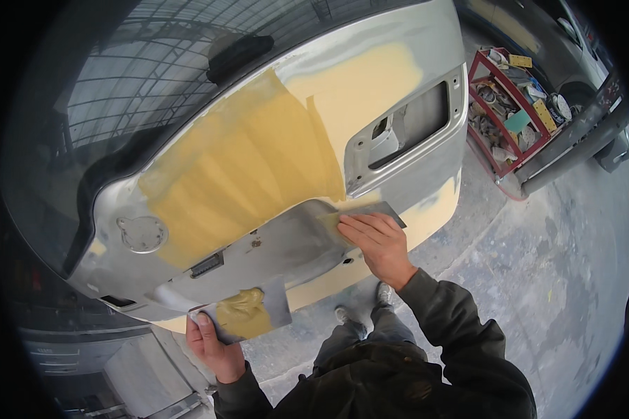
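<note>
A car tailgate [426, 157] lies in front of me, with bare metal, grey patches and yellow body filler [241, 160] spread in a broad, streaked area. My right hand [382, 244] grips a flat dark grey filler spreader [390, 211], fingers laid over its face. The spreader is at the panel below the rectangular opening; its edge looks to be on or just over the recess, and I cannot tell if it touches. My left hand [218, 350] pinches a flat grey mixing plate [278, 302] by its corner. A mound of yellow filler [243, 313] sits on it.
The dark rear window [168, 77] reflects a roof frame. A red cart [500, 164] of rags, blocks and cans stands at the right, beside a dark curved post or pipe [559, 160]. Another car [538, 35] is behind it. Grey cabinets [84, 353] stand lower left.
</note>
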The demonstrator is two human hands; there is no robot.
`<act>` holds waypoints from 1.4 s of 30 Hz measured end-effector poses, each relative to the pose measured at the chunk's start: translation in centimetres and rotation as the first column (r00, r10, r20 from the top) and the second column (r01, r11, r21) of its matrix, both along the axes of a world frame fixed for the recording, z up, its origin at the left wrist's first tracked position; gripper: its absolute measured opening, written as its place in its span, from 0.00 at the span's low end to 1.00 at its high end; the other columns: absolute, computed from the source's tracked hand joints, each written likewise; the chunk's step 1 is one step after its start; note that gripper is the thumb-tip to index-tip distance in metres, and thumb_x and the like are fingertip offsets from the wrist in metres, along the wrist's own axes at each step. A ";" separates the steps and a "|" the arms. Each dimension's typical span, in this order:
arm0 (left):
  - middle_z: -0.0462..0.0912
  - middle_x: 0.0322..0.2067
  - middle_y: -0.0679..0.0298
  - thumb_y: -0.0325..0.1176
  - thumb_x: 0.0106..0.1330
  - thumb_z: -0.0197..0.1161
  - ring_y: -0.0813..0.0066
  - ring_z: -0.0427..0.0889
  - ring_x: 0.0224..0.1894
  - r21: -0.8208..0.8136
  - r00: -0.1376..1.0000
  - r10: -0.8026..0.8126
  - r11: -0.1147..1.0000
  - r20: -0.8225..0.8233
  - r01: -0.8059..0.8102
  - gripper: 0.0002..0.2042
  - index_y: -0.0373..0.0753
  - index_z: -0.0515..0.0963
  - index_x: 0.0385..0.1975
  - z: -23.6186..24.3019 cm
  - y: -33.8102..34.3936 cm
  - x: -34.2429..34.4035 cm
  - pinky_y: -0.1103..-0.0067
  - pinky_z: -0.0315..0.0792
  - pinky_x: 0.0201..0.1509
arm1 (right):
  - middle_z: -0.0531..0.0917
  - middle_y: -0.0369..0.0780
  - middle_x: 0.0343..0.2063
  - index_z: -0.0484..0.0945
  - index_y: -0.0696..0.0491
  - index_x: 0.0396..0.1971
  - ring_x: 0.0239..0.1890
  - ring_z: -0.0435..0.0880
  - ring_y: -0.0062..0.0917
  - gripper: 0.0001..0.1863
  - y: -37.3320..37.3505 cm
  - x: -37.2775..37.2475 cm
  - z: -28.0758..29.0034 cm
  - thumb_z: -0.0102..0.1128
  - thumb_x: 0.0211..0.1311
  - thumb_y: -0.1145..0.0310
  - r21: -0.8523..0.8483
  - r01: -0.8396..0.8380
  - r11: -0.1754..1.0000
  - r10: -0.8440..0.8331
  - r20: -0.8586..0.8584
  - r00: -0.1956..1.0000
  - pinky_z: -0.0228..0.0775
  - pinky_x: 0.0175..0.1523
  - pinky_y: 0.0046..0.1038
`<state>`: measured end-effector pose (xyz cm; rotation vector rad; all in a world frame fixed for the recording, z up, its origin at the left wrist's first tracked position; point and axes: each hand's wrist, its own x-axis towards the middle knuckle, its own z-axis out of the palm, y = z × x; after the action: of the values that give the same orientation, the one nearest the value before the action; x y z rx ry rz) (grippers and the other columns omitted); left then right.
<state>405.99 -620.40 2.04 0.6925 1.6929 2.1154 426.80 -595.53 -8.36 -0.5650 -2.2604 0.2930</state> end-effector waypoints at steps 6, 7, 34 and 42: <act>0.84 0.43 0.66 0.32 0.79 0.56 0.82 0.77 0.44 -0.255 0.953 -0.292 0.930 -0.074 0.265 0.11 0.31 0.78 0.51 -1.5 2.5 2.6 0.82 0.71 0.53 | 0.90 0.40 0.49 0.85 0.58 0.55 0.48 0.88 0.25 0.15 -2.2 3.1 8.2 0.60 0.72 0.78 -0.737 -0.534 0.414 0.183 -0.507 0.842 0.78 0.52 0.26; 0.83 0.43 0.67 0.32 0.79 0.56 0.83 0.76 0.44 -0.338 0.917 -0.384 0.881 -0.103 0.331 0.11 0.31 0.78 0.51 -1.6 3.1 2.8 0.83 0.70 0.52 | 0.91 0.40 0.49 0.85 0.58 0.56 0.49 0.88 0.22 0.15 -1.7 3.8 8.7 0.59 0.74 0.77 -0.780 -0.585 0.223 0.220 -0.544 0.810 0.77 0.53 0.26; 0.82 0.38 0.69 0.38 0.83 0.53 0.86 0.76 0.39 0.139 0.973 0.209 0.965 0.095 -0.221 0.12 0.35 0.76 0.42 1.6 9.2 4.2 0.85 0.71 0.45 | 0.88 0.36 0.54 0.87 0.52 0.49 0.57 0.85 0.29 0.21 9.2 0.8 17.7 0.62 0.53 0.77 0.370 -0.142 0.918 0.175 -0.058 0.983 0.73 0.57 0.33; 0.82 0.39 0.69 0.38 0.83 0.54 0.83 0.78 0.41 0.142 0.969 0.224 0.961 0.107 -0.238 0.11 0.37 0.77 0.43 0.9 7.8 4.4 0.82 0.73 0.49 | 0.87 0.34 0.54 0.86 0.52 0.50 0.56 0.84 0.28 0.22 13.0 -4.8 18.1 0.62 0.52 0.77 0.503 -0.050 0.863 0.107 -0.085 0.991 0.73 0.58 0.33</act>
<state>410.37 -612.58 2.92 0.4505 1.6441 2.4199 422.00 -582.49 9.74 -0.1740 -2.1359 -0.2224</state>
